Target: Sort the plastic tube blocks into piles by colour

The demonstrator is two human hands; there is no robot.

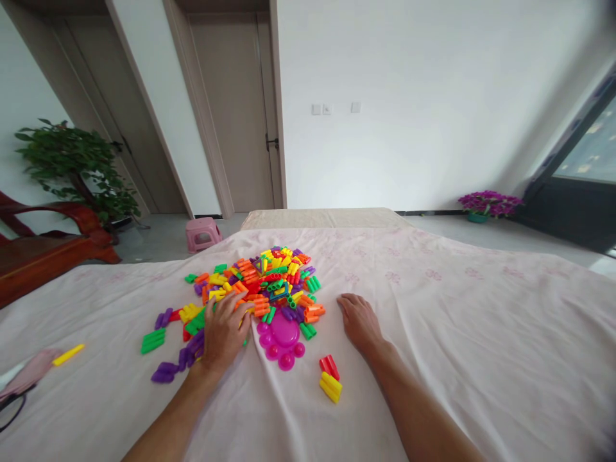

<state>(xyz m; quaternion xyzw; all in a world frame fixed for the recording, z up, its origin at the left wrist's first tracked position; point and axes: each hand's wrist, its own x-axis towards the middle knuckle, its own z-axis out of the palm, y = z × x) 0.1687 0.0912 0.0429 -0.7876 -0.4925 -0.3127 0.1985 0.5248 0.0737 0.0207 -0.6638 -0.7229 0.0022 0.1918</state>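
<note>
A heap of colourful plastic building pieces [274, 276], made of joined tubes in orange, green, yellow, purple and red, lies on the pale cloth. My left hand [224, 330] rests at the heap's near left side with its fingers spread over pieces. To the right of the heap, my right hand [360, 321] lies on the cloth with its fingers curled together; nothing shows in it. Between my hands is a shiny magenta paw-shaped plastic piece [285, 332]. A red tube piece [330, 367] and a yellow tube piece [331, 387] lie nearer me.
Glasses [13, 409], a pinkish cloth item [36, 372] and a yellow stick-like object [68, 355] lie at the left. Beyond the table stand a pink stool [203, 234], a wooden chair [62, 240], a leafy plant [77, 160] and potted purple flowers [489, 203].
</note>
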